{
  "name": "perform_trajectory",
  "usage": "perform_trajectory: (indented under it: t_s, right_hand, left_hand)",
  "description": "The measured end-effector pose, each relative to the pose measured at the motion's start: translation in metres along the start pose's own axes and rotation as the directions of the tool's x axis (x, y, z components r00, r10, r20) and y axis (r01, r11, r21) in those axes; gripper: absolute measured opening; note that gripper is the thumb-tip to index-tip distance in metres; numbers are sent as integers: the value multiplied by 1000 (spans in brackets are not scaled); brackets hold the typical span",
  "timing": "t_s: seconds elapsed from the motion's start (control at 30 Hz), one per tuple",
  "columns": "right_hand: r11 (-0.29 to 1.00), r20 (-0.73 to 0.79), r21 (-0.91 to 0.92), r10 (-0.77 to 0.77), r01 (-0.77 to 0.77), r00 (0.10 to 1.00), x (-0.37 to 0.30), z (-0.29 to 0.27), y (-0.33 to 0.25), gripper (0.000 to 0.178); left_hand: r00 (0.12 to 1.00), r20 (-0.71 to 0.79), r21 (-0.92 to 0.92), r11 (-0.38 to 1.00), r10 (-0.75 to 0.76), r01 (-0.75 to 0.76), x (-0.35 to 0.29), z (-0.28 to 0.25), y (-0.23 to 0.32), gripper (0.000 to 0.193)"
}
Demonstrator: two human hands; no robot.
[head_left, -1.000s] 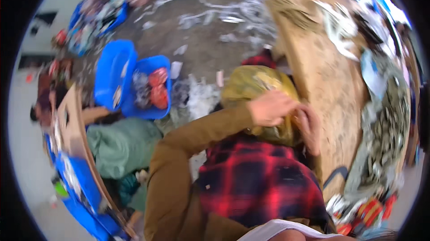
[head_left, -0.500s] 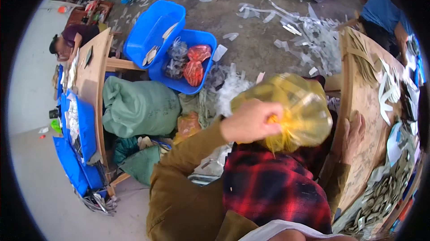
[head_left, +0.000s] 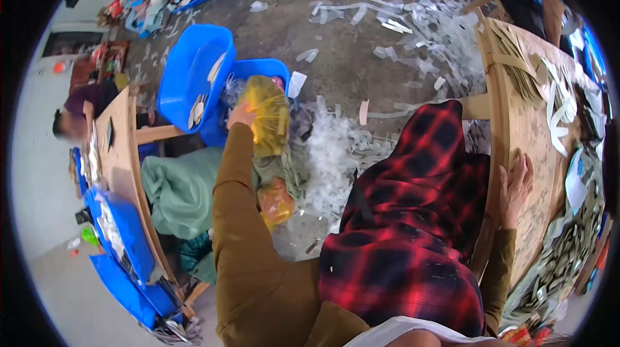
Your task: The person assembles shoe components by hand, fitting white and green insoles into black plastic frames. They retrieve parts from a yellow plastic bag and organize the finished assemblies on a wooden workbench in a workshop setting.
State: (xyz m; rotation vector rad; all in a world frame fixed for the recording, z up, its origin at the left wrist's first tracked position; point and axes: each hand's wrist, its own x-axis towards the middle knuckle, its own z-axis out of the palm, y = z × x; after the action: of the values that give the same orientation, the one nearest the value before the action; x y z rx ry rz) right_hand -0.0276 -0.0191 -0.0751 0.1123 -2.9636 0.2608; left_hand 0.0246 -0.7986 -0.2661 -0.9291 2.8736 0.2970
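With my left arm stretched out, my left hand (head_left: 242,116) grips a yellow plastic bag (head_left: 268,114) by its gathered end. The bag is over the near part of a blue bin (head_left: 258,68) on the floor and hides most of what lies inside; a little red shows past it. What the bag contains is blurred. My right hand (head_left: 516,182) lies with fingers extended on the edge of the wooden table (head_left: 526,224) to my right, holding nothing. A red and black checked cloth (head_left: 407,231) covers my lap.
A second blue bin (head_left: 194,79) leans tilted beside the first. A stuffed green sack (head_left: 181,189) and an orange-yellow bag (head_left: 276,200) lie nearer. White scraps (head_left: 329,153) litter the floor. People sit at the left bench (head_left: 119,147) and far right.
My left hand has carried the yellow bag from above my lap leftward and away, over the blue bin. The view has shifted; my right hand stays at the table edge.
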Motion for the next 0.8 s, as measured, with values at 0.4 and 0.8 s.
perform_trajectory:
  t_s: [0.4, 0.8]
  right_hand:
    - [984, -36, 176, 18, -11, 999, -9, -22, -11, 51]
    - [865, 9, 54, 500, -500, 866, -247, -88, 45, 66]
  left_hand:
    - [910, 338, -607, 794, 240, 16, -38, 122, 84, 30]
    - [461, -267, -818, 53, 846, -572, -262, -60, 552, 36]
